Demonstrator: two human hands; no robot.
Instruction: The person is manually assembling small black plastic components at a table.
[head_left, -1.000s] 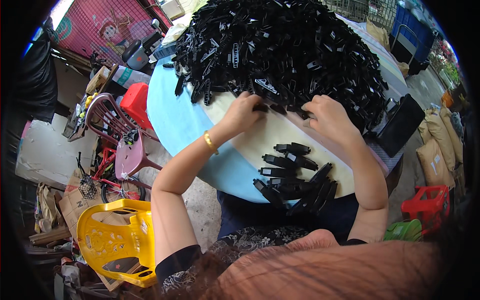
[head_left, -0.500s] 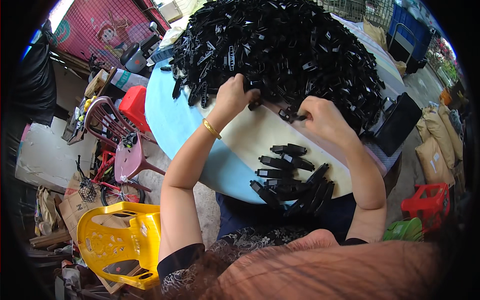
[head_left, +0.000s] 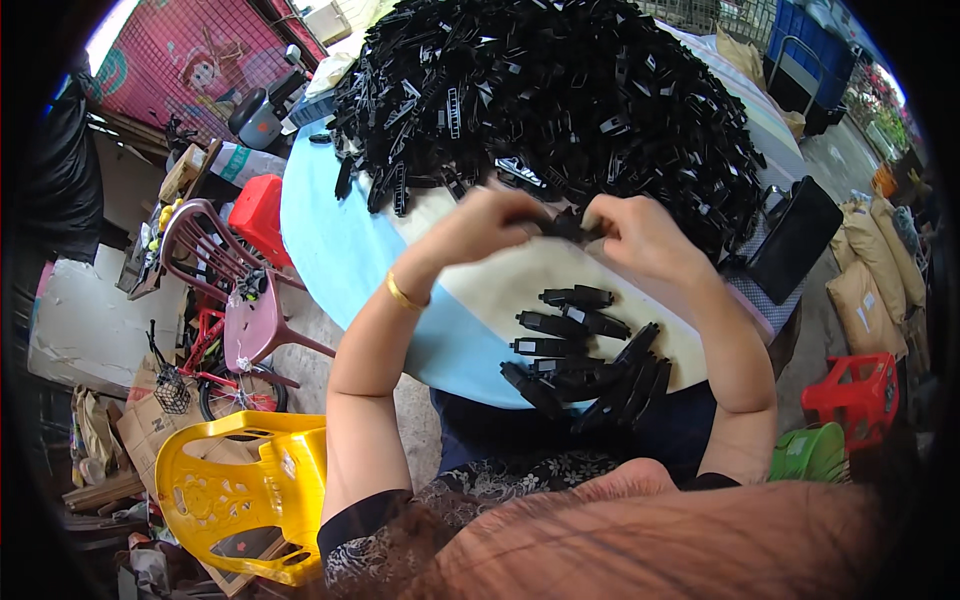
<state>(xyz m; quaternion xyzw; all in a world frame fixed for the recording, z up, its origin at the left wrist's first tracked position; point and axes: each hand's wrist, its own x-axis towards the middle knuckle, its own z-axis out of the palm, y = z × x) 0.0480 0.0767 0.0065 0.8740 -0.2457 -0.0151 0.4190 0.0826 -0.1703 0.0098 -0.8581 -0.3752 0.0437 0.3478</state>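
Note:
A great heap of small black plastic parts [head_left: 560, 90] covers the far side of the round table. In front of it my two hands meet, closed, at a black plastic part [head_left: 567, 224]. My left hand [head_left: 497, 226], slightly blurred, reaches it from the left with fingers pinched. My right hand [head_left: 640, 230] grips it from the right between thumb and fingers. The fingers partly hide the part, and I cannot tell whether it is one piece or two. Closer to me lies a loose group of longer black plastic pieces [head_left: 555, 347], several at different angles near the table's edge.
The table [head_left: 345, 240] has a blue and cream striped surface. A black case [head_left: 795, 240] lies on its right side. A yellow chair [head_left: 225, 490] and a pink chair [head_left: 250, 320] stand at left. On the right are a red stool [head_left: 850, 400] and brown sacks [head_left: 865, 300].
My left hand has come away from the heap's edge, nearer to me and to the right, meeting my right hand. My right hand has shifted only slightly. The near group is unchanged.

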